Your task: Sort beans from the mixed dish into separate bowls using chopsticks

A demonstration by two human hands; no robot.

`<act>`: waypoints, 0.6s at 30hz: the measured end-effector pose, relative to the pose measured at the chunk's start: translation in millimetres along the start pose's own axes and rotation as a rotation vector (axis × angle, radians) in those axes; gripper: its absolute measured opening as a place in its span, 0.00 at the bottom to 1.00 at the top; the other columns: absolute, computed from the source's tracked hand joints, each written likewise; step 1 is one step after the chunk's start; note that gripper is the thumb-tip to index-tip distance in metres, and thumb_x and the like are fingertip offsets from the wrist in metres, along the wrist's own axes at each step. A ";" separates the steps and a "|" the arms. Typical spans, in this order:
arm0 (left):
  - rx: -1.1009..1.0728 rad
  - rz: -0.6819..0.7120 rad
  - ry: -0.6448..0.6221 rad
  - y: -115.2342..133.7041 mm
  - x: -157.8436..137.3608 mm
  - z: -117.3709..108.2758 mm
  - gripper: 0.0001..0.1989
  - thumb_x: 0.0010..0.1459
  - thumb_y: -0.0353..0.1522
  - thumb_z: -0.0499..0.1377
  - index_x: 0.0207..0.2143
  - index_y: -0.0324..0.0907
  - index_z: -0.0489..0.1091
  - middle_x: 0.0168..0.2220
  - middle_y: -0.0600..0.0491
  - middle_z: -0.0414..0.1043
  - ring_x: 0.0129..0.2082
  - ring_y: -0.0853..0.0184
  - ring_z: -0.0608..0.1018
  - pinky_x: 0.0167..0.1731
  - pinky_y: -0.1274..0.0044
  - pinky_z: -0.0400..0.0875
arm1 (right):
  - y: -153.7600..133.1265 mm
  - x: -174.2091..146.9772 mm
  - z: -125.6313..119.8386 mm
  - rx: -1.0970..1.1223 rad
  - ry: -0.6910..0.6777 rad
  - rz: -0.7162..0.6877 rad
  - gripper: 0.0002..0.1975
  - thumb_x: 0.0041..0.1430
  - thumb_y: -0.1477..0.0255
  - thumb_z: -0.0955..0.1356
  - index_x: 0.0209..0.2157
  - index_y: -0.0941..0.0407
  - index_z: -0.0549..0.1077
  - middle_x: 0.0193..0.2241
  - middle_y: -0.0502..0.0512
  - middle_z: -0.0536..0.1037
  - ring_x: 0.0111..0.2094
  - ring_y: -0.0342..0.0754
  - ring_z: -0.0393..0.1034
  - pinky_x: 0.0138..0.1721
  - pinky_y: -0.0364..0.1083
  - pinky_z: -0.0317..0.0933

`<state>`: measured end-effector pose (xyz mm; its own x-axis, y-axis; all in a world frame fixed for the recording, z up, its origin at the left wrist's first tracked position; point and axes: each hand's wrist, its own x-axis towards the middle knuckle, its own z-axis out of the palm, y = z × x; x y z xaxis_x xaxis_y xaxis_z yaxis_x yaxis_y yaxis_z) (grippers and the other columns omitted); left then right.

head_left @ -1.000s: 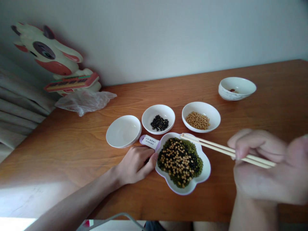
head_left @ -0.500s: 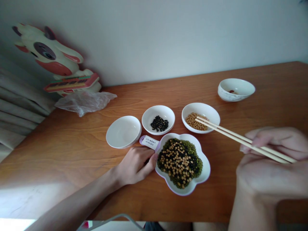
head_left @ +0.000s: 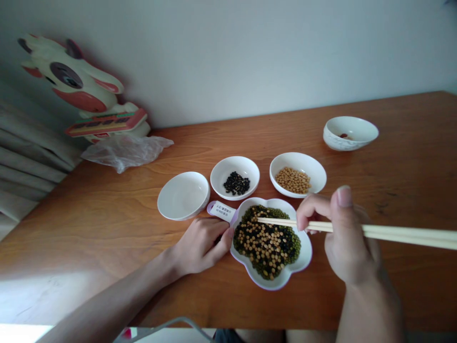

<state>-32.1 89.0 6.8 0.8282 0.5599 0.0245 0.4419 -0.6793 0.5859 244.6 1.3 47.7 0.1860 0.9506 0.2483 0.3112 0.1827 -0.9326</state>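
My right hand (head_left: 342, 233) grips a pair of wooden chopsticks (head_left: 403, 233). Their tips are among the mixed beans (head_left: 266, 243) in a white flower-shaped dish (head_left: 303, 250) with a purple edge. Soybeans and black beans lie there over green mung beans. My left hand (head_left: 203, 245) rests on the table with curled fingers, holding the dish's left rim beside its labelled handle (head_left: 222, 211). Behind the dish, one white bowl (head_left: 250, 166) has black beans (head_left: 236, 184) in it. Another bowl (head_left: 316, 174) contains soybeans (head_left: 293, 180).
To the left stands a white bowl (head_left: 183, 195) with nothing visible inside. A patterned bowl (head_left: 352, 128) with a few small bits sits at the back right. A crumpled plastic bag (head_left: 126, 150) and a cow-shaped toy keyboard (head_left: 89, 95) are by the wall.
My right hand has brought the chopsticks from the soybean bowl down and left, so the tips are now at the beans in the flower-shaped dish. The left hand stayed still.
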 end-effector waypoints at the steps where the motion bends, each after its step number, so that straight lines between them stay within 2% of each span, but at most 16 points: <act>1: -0.003 -0.001 -0.002 0.0 0.1 0.0 0.17 0.74 0.35 0.46 0.28 0.43 0.57 0.27 0.54 0.68 0.26 0.69 0.68 0.30 0.74 0.60 | 1.2 -0.3 -1.0 0.009 -0.012 -0.001 0.39 0.75 0.46 0.49 0.21 0.54 0.71 0.20 0.52 0.71 0.25 0.46 0.65 0.30 0.49 0.53; 5: -0.006 -0.005 0.003 0.0 0.3 0.0 0.17 0.74 0.35 0.47 0.28 0.43 0.57 0.26 0.55 0.68 0.25 0.70 0.68 0.30 0.74 0.60 | 2.4 -1.5 -2.3 0.044 -0.067 0.026 0.39 0.74 0.46 0.48 0.23 0.54 0.71 0.21 0.52 0.71 0.26 0.47 0.66 0.32 0.49 0.54; 11: -0.009 0.004 0.013 1.7 -0.3 -0.2 0.18 0.73 0.34 0.47 0.27 0.43 0.58 0.25 0.55 0.67 0.24 0.70 0.67 0.28 0.74 0.60 | 1.3 0.3 -1.1 0.010 -0.110 -0.067 0.37 0.76 0.49 0.48 0.23 0.55 0.69 0.21 0.51 0.70 0.25 0.46 0.64 0.29 0.48 0.53; 14: -0.004 0.005 0.016 2.4 -0.1 -0.6 0.18 0.74 0.35 0.47 0.27 0.43 0.58 0.25 0.55 0.67 0.24 0.70 0.67 0.28 0.74 0.60 | 0.6 0.6 -1.5 -0.016 -0.106 -0.095 0.37 0.76 0.50 0.48 0.22 0.55 0.69 0.20 0.51 0.70 0.24 0.45 0.64 0.29 0.47 0.53; 18: -0.004 0.002 0.007 2.3 0.0 -0.9 0.18 0.74 0.35 0.46 0.27 0.43 0.57 0.25 0.54 0.67 0.24 0.70 0.67 0.29 0.74 0.60 | -2.7 -0.8 -0.5 -0.026 -0.065 -0.062 0.37 0.77 0.51 0.49 0.22 0.55 0.69 0.20 0.51 0.70 0.24 0.45 0.64 0.29 0.48 0.53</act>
<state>-31.4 87.9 8.8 0.8265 0.5621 0.0310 0.4392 -0.6782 0.5892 244.1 -0.1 50.1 0.1048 0.9521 0.2874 0.3450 0.2363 -0.9084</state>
